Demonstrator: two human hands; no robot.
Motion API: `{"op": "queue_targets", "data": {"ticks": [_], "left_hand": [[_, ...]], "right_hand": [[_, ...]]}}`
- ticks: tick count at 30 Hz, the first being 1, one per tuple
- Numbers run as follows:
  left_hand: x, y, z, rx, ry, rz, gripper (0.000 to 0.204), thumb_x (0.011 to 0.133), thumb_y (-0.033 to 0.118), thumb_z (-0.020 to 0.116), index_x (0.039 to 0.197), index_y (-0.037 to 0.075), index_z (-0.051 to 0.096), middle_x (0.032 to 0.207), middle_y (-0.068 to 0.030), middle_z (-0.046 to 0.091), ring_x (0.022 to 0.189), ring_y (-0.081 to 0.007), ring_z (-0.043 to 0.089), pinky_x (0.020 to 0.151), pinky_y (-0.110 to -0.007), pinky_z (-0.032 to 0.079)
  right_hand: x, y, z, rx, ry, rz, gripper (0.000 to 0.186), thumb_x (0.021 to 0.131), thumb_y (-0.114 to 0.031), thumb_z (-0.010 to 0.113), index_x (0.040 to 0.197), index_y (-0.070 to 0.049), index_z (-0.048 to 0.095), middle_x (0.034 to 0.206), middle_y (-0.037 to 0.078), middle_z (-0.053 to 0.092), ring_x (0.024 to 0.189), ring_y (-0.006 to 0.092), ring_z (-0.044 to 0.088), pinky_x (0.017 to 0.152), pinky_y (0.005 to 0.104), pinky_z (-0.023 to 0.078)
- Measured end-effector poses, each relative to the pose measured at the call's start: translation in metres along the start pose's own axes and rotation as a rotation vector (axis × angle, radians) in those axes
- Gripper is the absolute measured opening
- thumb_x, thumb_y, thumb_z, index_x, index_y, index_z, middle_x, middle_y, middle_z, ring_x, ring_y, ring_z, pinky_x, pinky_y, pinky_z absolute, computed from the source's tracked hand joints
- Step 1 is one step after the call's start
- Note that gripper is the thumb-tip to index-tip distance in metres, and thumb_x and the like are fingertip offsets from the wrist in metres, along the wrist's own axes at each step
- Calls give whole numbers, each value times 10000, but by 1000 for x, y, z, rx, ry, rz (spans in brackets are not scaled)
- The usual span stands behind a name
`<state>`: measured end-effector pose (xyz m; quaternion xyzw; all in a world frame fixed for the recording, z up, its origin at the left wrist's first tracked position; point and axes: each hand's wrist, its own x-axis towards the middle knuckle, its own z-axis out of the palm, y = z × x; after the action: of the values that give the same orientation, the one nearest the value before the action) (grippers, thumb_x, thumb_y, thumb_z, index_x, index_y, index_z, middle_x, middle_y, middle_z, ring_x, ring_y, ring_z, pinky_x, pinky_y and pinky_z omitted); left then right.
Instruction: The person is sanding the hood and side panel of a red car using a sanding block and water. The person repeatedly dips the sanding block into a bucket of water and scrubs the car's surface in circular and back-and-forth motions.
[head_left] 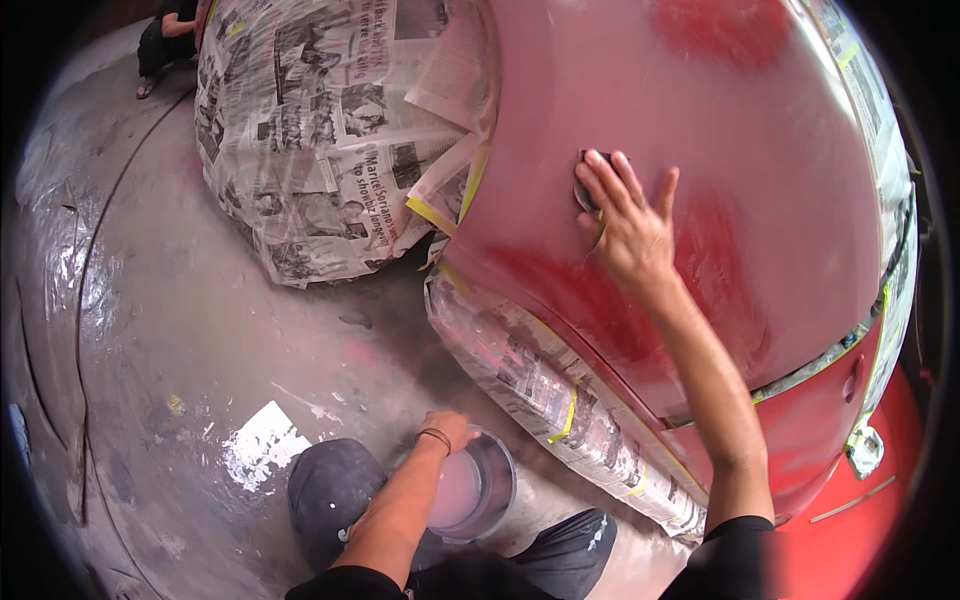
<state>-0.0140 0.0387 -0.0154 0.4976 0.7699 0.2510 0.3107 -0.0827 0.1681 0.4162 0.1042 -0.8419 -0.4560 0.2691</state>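
Observation:
My right hand lies on the dull red car panel, its little finger spread apart. Under its fingers and thumb it presses a piece of dark sandpaper, mostly covered by the hand. Bright, glossy red patches show around my forearm, while the rest of the panel looks matte pinkish. My left hand, with a dark band at the wrist, is closed at the far rim of a grey bucket holding cloudy pink water. Its fingertips are hidden, so what they grip cannot be seen.
Newspaper masking covers the wheel at the far left, and more newspaper wraps the sill below the panel. A dark hose runs along the wet floor. Another person is at the upper left. My knees flank the bucket.

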Motion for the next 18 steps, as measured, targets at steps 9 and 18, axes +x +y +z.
{"op": "queue_targets", "data": {"ticks": [9, 18], "left_hand": [[7, 3, 3, -34, 18, 43, 429, 1059, 476, 581, 1338, 176, 711, 1293, -136, 749, 1233, -353, 694, 1037, -520, 532], [5, -3, -8, -36, 0, 19, 454, 1038, 483, 596, 1366, 185, 695, 1307, -181, 728, 1233, -403, 674, 1045, -545, 514]], "right_hand": [[157, 52, -38, -147, 216, 41, 556, 1097, -496, 484, 1616, -298, 465, 1692, -74, 427, 1564, 127, 384, 1279, 712, -34], [121, 41, -43, -108, 242, 8, 508, 1097, -400, 517, 1565, -201, 536, 1610, 44, 527, 1529, 222, 442, 1280, 673, 137]]}}
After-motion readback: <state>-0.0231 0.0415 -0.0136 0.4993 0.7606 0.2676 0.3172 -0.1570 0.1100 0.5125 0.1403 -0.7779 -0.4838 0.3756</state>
